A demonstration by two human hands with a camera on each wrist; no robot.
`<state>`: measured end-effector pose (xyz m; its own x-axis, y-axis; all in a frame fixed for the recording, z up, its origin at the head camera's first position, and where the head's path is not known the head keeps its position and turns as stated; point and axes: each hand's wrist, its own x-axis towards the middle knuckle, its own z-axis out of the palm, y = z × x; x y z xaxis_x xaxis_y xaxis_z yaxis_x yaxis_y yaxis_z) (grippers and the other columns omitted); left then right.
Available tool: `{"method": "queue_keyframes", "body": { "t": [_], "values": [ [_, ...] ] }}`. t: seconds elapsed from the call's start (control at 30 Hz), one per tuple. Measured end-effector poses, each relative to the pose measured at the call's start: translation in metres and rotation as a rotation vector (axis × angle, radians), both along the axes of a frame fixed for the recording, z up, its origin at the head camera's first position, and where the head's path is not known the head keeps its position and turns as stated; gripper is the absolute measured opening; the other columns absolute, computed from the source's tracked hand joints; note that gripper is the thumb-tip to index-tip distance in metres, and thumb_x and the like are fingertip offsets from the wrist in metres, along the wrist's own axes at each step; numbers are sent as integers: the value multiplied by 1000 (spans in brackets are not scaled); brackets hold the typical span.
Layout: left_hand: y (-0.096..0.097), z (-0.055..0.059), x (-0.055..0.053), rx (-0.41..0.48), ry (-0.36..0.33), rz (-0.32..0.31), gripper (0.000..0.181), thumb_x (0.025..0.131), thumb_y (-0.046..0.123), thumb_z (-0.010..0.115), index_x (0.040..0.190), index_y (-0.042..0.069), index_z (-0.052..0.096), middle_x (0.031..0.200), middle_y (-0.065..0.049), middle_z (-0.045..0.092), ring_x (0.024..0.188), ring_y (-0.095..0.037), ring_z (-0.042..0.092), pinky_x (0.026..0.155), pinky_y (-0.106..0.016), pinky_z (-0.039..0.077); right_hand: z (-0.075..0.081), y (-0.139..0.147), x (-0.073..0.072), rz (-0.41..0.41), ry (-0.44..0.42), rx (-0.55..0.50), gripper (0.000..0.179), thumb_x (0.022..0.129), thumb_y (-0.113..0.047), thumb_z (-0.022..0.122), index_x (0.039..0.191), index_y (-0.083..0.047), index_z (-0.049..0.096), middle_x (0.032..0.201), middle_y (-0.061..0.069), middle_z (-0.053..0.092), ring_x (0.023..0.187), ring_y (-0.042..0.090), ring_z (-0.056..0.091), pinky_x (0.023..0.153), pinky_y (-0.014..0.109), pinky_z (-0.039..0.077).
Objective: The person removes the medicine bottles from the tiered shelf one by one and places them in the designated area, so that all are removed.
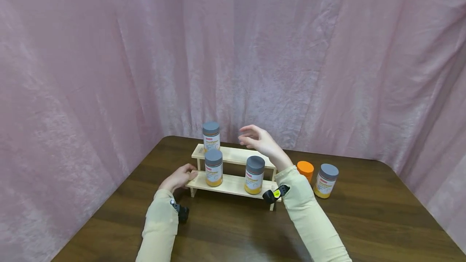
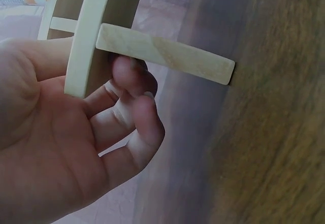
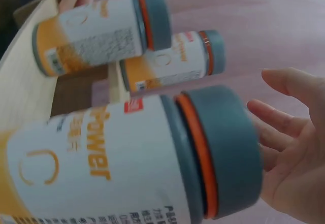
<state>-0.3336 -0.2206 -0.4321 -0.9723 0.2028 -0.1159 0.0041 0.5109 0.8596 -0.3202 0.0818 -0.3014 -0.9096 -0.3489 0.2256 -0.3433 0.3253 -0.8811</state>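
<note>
A two-tier wooden rack point(image 1: 233, 187) stands on the table. My left hand point(image 1: 179, 178) holds the left end of its lower board point(image 2: 84, 46), with thumb and curled fingers about the board in the left wrist view. My right hand point(image 1: 263, 142), fingers loosely bent and holding nothing, hovers over the upper board point(image 1: 236, 155). Grey-lidded supplement jars stand upright on the rack: one jar point(image 1: 211, 137) at the upper left, another point(image 1: 214, 168) at the lower left, a third point(image 1: 254, 175) at the lower right. That lower-right jar point(image 3: 101, 163) looms close in the right wrist view.
Right of the rack, a jar with a grey lid point(image 1: 325, 181) stands on the brown wooden table point(image 1: 367, 213). Beside it is an orange-lidded container point(image 1: 305, 169), partly hidden by my right sleeve. Pink curtains point(image 1: 276, 51) hang behind and along the sides.
</note>
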Motion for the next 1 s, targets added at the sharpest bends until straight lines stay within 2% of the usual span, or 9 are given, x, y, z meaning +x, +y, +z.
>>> {"method": "queue_keyframes", "body": {
  "t": [0.27,0.57,0.73,0.87,1.0],
  "values": [
    [0,-4,1,36,-54,-12,34,101,21,50,126,-1,45,97,-13,60,71,-14,58,65,-32,49,9,-11,-14,62,29,143,40,95,-19,60,131,-4,52,120,19,64,106,28,65,94,41,52],
    [5,-2,2,54,-52,-16,33,100,20,52,124,-1,46,99,-14,60,72,-14,57,64,-31,49,26,-24,-24,123,-87,135,48,94,-21,61,137,-7,46,136,18,55,120,34,56,98,40,48],
    [5,0,2,53,-50,-15,32,99,19,52,123,-2,47,94,-12,60,71,-14,57,64,-31,49,34,-31,-26,160,-75,188,53,95,-23,59,142,-8,40,145,18,48,132,33,47,107,45,41],
    [6,0,3,52,-62,-14,32,100,19,52,124,-2,47,96,-12,60,72,-14,57,65,-31,49,36,-37,-27,164,-92,208,58,95,-26,60,145,-10,36,148,15,44,139,31,40,114,47,32],
    [7,0,3,41,-57,-15,32,100,21,52,124,-1,47,100,-13,58,74,-15,57,65,-32,50,37,-48,-27,133,-152,167,68,93,-26,62,150,-14,27,153,14,36,141,32,36,114,48,32]
  ]
}}
